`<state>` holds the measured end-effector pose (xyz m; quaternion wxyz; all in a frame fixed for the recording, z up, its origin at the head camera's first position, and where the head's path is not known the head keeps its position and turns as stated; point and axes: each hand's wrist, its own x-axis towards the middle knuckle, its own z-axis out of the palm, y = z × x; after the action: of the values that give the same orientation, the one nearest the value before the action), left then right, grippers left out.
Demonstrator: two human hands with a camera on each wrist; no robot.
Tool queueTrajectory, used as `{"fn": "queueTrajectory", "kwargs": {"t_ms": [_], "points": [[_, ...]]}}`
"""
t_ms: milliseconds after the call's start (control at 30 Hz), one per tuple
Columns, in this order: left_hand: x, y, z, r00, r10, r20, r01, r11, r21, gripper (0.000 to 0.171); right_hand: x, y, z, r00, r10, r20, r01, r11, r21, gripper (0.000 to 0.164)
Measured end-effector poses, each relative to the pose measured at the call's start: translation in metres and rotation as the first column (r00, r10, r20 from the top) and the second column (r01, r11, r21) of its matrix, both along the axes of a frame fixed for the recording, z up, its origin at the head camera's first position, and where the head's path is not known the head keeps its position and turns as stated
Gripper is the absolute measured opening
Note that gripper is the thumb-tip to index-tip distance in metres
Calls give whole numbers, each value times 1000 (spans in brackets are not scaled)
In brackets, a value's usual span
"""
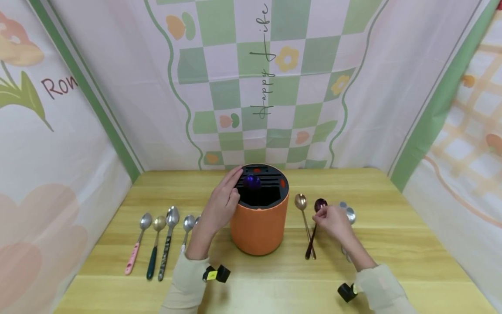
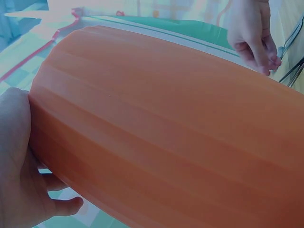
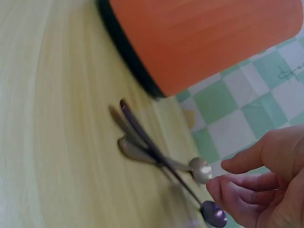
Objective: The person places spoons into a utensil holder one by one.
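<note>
An orange utensil holder (image 1: 259, 229) with a black slotted top stands upright in the middle of the table. My left hand (image 1: 221, 203) rests on its left side, fingers extended along the rim. A shiny violet spoon bowl (image 1: 252, 182) sticks up at its opening. My right hand (image 1: 335, 222) is over a dark purple spoon (image 1: 320, 204), fingers loosely bent. In the right wrist view the fingertips are close to that spoon's bowl (image 3: 213, 213), with nothing between them. The purple handle crosses a copper-coloured spoon (image 1: 301, 201).
Left of the holder lie spoons with a pink handle (image 1: 132, 259), a teal handle (image 1: 151, 261) and a dark patterned handle (image 1: 165, 257). More spoons (image 1: 189, 223) are partly covered by the left arm. Silver spoons (image 1: 350, 215) lie partly behind the right hand. Printed curtains (image 1: 157, 109) surround the table.
</note>
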<state>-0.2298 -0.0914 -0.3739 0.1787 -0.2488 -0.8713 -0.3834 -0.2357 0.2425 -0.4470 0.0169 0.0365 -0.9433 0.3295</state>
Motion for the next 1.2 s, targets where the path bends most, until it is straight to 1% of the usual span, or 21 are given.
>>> {"fn": "queueTrajectory", "kwargs": {"t_ms": [33,67,200,267,333,433,567,667,800,1000,1200], "points": [[0,0,0,1000,0,0,0,1000,0,56,-2,1,-2,1000,-2,5,2,1000,20,11],[0,0,0,1000,0,-1,0,1000,1,56,-3,2,-4,1000,-1,15,0,999,44,14],[0,0,0,1000,0,-2,0,1000,3,56,-7,2,-9,998,-4,68,-6,989,148,36],[0,0,1,1000,-1,-2,1,1000,4,56,-8,0,-9,996,-11,89,-7,980,197,42],[1,0,1,1000,1,4,-1,1000,2,56,-7,-1,-7,995,-25,100,1,973,232,39],[1,0,2,1000,3,12,-3,1000,0,56,-7,-4,-6,992,-49,116,16,964,267,30],[2,-1,2,1000,2,10,-2,1000,-1,56,-7,-5,-6,989,-67,135,25,956,293,20],[2,-1,2,1000,0,3,0,1000,-5,56,-8,-5,-8,985,-79,152,33,958,285,17],[1,0,1,1000,-3,2,3,1000,-7,56,-9,-3,-13,982,-87,166,45,969,245,19],[0,0,0,1000,-3,0,3,1000,-10,56,-9,2,-16,981,-68,182,34,983,182,32],[1,0,1,1000,-5,4,5,1000,3,56,-5,3,-11,985,-55,164,34,991,132,42]]}}
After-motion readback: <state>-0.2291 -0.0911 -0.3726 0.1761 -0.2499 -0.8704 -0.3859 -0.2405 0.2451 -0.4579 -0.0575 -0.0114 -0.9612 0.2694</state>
